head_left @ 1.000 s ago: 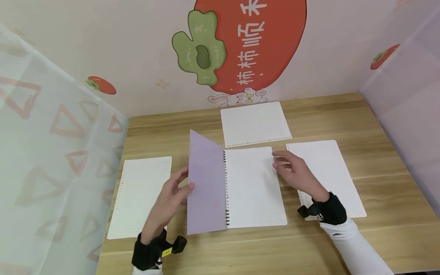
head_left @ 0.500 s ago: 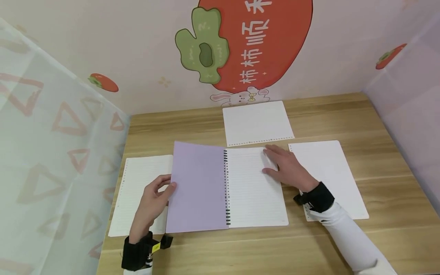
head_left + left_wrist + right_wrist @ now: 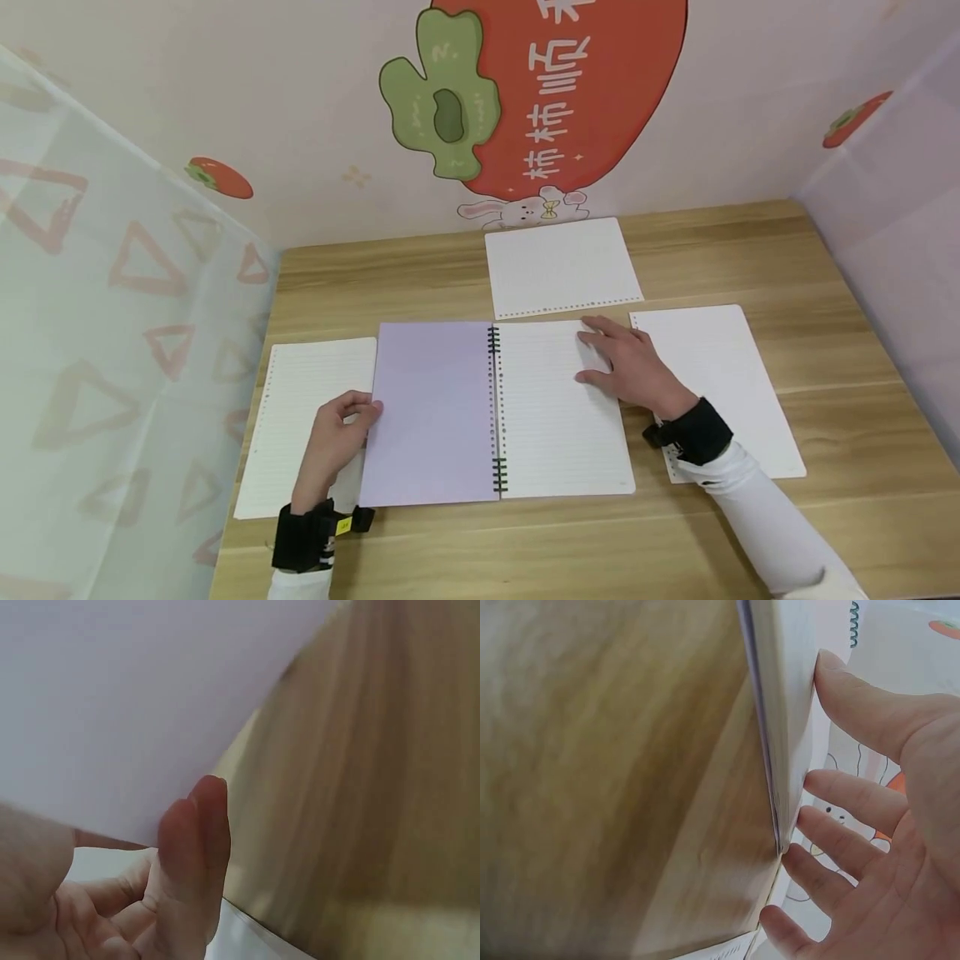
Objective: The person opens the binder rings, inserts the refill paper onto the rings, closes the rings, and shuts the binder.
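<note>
A spiral notebook lies open in the middle of the desk, its plain purple cover (image 3: 431, 417) folded out on the left and a lined page (image 3: 551, 425) on the right. Short coil sections (image 3: 500, 475) join the two at top and bottom. My left hand (image 3: 335, 437) pinches the cover's left edge, thumb on top and the other fingers partly hidden under it. In the left wrist view, digits (image 3: 193, 855) meet at the cover's edge. My right hand (image 3: 643, 371) rests spread fingers on the page's upper right; the right wrist view shows fingertips along the notebook's edge.
Loose punched sheets lie around the notebook: a lined sheet (image 3: 303, 400) at left, partly under the cover, another sheet (image 3: 562, 267) behind, and one (image 3: 738, 392) at right beneath my right forearm. The wooden desk (image 3: 465, 554) meets patterned walls at back and sides.
The purple cover has swung from half raised down to the left, my left hand moving with it. My right hand has moved left from the page's edge onto the page.
</note>
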The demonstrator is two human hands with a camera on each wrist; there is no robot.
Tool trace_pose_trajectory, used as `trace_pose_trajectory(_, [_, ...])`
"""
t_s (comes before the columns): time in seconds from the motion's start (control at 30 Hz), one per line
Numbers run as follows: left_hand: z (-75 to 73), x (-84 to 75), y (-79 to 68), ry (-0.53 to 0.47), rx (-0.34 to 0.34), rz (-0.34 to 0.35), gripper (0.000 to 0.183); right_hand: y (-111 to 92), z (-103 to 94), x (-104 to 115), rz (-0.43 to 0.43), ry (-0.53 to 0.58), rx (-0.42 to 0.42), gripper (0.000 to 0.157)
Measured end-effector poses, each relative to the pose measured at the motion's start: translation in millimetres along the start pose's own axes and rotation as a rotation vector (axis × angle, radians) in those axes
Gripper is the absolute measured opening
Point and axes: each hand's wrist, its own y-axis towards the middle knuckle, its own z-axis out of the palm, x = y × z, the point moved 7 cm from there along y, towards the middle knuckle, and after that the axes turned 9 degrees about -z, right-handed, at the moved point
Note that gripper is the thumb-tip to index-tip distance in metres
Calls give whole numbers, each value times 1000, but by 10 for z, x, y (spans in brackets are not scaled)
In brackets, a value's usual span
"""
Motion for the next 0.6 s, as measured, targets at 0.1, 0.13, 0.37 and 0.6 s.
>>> trace_pose_trajectory(0.1, [23, -9, 31, 114, -35, 17, 35, -5, -8, 4, 2, 5, -3, 71])
trace_pose_trajectory(0.13, [32, -25, 22, 162, -51, 24, 33, -11, -11, 7, -4, 3, -5, 70])
trace_pose_trajectory(0.37, [93, -180, -31, 430, -101, 49, 24, -55, -55, 64, -82, -11, -78, 58])
trace_pose_trajectory(0.6, [52, -305, -67, 550, -88, 77, 25, -46, -72, 60, -107, -13, -93, 51])
